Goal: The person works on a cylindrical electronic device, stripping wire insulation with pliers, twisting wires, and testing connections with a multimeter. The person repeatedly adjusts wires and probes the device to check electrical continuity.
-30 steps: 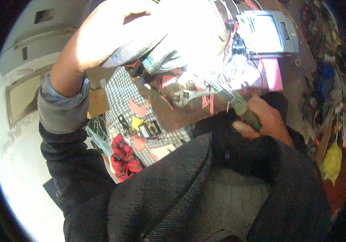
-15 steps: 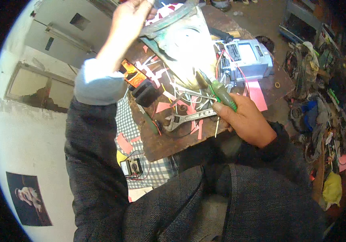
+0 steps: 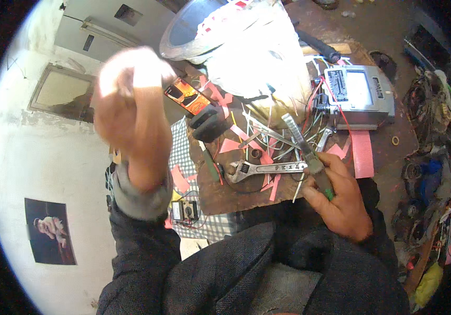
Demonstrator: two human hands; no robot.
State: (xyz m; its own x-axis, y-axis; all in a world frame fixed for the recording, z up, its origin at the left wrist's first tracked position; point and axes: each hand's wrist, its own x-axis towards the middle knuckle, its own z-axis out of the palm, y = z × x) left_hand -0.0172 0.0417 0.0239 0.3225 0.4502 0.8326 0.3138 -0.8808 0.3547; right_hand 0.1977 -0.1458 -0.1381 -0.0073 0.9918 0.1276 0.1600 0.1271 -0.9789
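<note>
My right hand (image 3: 338, 197) grips the green handle of a flat metal file (image 3: 298, 137) whose blade points up over the small brown work board (image 3: 220, 194). An adjustable wrench (image 3: 259, 169) lies on the board just left of that hand, among pink paper strips and loose wires. My left hand (image 3: 131, 100) is raised and blurred at the upper left, away from the board; whether it holds anything cannot be made out. A large pale bright object (image 3: 257, 58) sits at the far side of the board.
A grey box meter with red wires (image 3: 359, 94) stands at the right. A black-and-orange device (image 3: 186, 97) and a small multimeter (image 3: 184, 211) on checked cloth lie at the left. Tangled clutter fills the floor on the right (image 3: 430, 173).
My left hand has come off the large pale object and swung down and left, raised in the air. My right hand keeps the file near the wrench.
</note>
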